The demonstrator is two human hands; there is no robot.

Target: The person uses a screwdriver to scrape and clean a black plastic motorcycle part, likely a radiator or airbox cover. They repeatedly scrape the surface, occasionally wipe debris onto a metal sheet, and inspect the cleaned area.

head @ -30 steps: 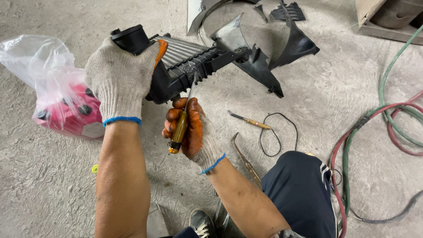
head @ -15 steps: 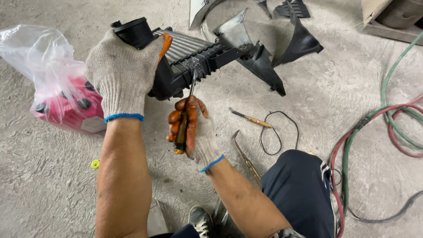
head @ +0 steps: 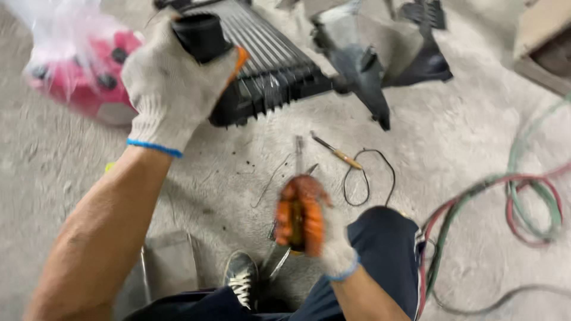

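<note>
**Finned radiator part: left hand steadying, screwdriver clear**

Finned radiator part [head: 267, 65] rests on concrete floor [head: 464, 148]. Left hand [head: 172, 83] clamps its black end; right hand [head: 303, 220] wraps a screwdriver [head: 297, 178], well apart. Advisable: firm hold, tip seated squarely before prying.

1 head-worn camera is looking steeply down, close over the person's arms, taking in concrete floor [head: 476, 154] and knees.

Pink item in clear plastic bag [head: 77, 65] at 10 o'clock on concrete floor [head: 452, 154]. Small screwdriver w/ wood handle [head: 337, 154] near centre, black wire loop [head: 369, 178] just beside it. Green & red hoses [head: 523, 202] coiled at 3 o'clock. Black plastic panels [head: 380, 65] at 1 o'clock.
</note>
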